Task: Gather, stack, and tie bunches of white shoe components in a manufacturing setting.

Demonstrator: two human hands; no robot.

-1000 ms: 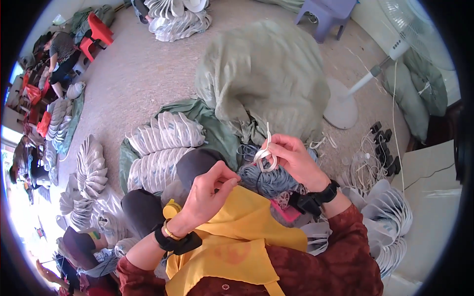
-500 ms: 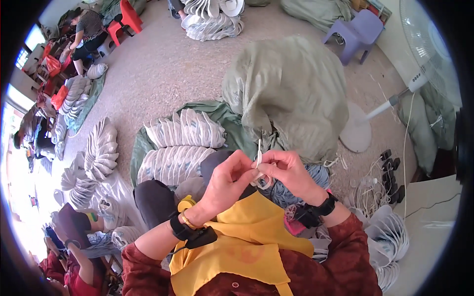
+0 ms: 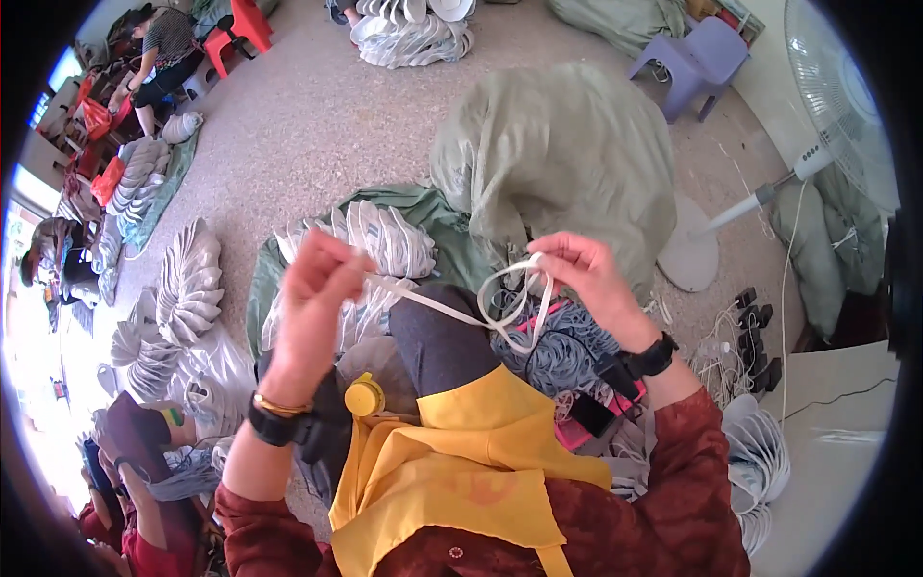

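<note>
A flat white lace [image 3: 437,306] stretches between my two hands above my lap. My left hand [image 3: 322,293], off to the left, pinches one end. My right hand [image 3: 588,279] pinches the other part between thumb and fingers, where the lace hangs in loose loops. Below the right hand lies a heap of blue-grey laces [image 3: 567,356] in a pink basket [image 3: 574,436]. Stacks of white shoe-upper-like pieces [image 3: 389,240] lie beyond my left hand on a green cloth [image 3: 442,207]. A yellow apron [image 3: 471,423] covers my lap.
A large grey-green sack [image 3: 558,163] stands ahead. At right are a standing fan [image 3: 750,207], a purple chair [image 3: 692,62], black adapters [image 3: 755,337] with cables, and more white pieces [image 3: 755,452]. A round yellow object [image 3: 364,395] sits by my lap. Other people work at left.
My hands were together over my lap; now they are wide apart. My left hand has drawn the lace out to the left, and my right hand has moved right and away from me.
</note>
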